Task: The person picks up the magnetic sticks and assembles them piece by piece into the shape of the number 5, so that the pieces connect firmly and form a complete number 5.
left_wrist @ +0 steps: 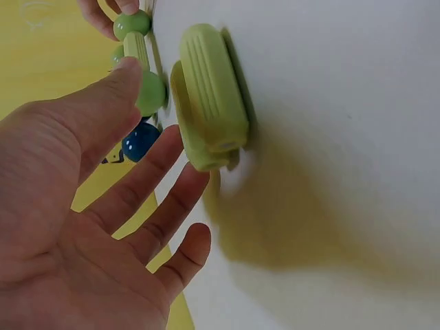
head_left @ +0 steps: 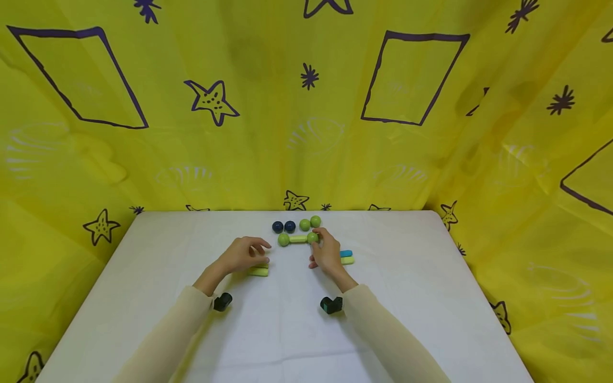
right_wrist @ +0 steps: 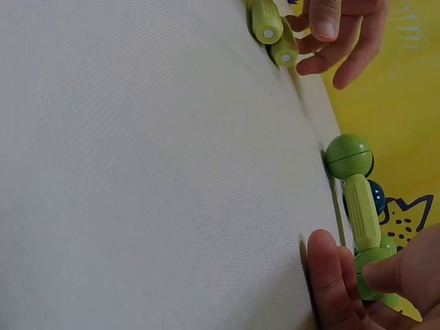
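A light-green ribbed magnetic stick lies on the table with a green ball at its left end and another green ball at its right end. My right hand pinches the right-end ball between thumb and fingers, clearest in the right wrist view. With fingers spread and nothing held, my left hand hovers by two green sticks lying side by side. White round ends show on those sticks in the right wrist view.
Behind the joined piece sit two dark blue balls and two more green balls. Partly behind my right hand lie a blue stick and a green stick. A yellow patterned curtain hangs around the white table.
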The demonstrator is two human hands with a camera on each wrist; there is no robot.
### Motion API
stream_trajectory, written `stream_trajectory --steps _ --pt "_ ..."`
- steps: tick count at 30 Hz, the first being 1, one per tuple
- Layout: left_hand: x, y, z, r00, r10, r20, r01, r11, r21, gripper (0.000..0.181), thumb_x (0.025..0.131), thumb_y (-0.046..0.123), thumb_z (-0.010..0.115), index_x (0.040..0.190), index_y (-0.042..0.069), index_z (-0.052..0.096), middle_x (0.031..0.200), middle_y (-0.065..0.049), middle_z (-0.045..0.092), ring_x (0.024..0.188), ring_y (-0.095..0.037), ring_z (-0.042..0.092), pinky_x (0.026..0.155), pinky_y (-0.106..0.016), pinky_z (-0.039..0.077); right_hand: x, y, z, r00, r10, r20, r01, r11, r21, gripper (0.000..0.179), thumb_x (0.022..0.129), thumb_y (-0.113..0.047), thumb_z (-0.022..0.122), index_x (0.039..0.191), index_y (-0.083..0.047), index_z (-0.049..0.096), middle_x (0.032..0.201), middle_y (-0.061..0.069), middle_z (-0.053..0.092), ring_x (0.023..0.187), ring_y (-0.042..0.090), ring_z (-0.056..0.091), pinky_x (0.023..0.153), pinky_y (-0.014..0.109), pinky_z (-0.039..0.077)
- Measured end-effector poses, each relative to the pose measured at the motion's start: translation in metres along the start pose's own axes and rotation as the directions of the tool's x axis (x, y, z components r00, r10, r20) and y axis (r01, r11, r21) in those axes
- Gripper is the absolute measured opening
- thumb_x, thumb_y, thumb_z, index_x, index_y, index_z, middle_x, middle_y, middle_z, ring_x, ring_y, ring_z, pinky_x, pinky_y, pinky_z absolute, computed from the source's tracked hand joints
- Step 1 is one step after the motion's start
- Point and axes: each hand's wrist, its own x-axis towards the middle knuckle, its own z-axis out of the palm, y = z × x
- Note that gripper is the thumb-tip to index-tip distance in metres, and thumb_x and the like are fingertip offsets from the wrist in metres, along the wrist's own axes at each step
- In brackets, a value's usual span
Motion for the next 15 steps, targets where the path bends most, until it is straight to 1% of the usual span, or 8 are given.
stream_trajectory --steps 3,6,11,15 --pt "-0.0039 -0.0023 -0.0018 1.0 0.001 0.009 -0.001 1.0 0.016 0.03 0.09 0.019 0.081 0.116 0.005 0.075 0.093 -0.002 0.072 0.077 -0.016 0.06 0.075 -0.034 0.051 0.0001 0.0013 -0.0005 1.0 -0.008 0.005 0.008 1.0 -0.001 0.041 0.102 0.0 0.057 0.142 -0.009 0.054 0.112 0.021 0.059 0.043 0.018 0.06 0.044 0.035 0.054" --pt "-0.0067 -0.0042 -0.0027 1.0 0.022 0.008 -0.022 0.999 0.03 0.028 0.09 0.018 0.081 0.113 0.003 0.076 0.088 -0.001 0.071 0.074 -0.016 0.058 0.071 -0.032 0.049 -0.0005 0.0018 -0.0007 1.0 -0.011 0.008 0.011 1.0 0.001 0.041 0.102 0.0 0.057 0.141 -0.009 0.055 0.106 0.02 0.059 0.043 0.018 0.06 0.044 0.036 0.055" --pt "-0.0093 -0.0062 -0.0031 1.0 0.022 0.017 -0.022 0.999 0.04 0.024 0.09 0.012 0.08 0.111 0.004 0.076 0.086 0.0 0.069 0.071 -0.015 0.056 0.068 -0.03 0.047 -0.0021 0.0009 -0.0007 1.0 -0.015 0.01 0.015 1.0 0.001 0.039 0.102 -0.001 0.058 0.14 -0.009 0.055 0.102 0.02 0.059 0.044 0.018 0.06 0.045 0.035 0.055" --pt "-0.0104 -0.0075 -0.002 1.0 0.017 0.026 -0.018 0.999 0.046 0.021 0.09 0.011 0.079 0.11 0.004 0.077 0.086 0.0 0.069 0.072 -0.015 0.056 0.068 -0.029 0.046 -0.0027 0.0005 0.0 1.0 -0.012 0.011 0.013 1.0 -0.007 0.038 0.102 -0.002 0.058 0.14 -0.009 0.055 0.102 0.018 0.059 0.044 0.018 0.06 0.046 0.035 0.055"
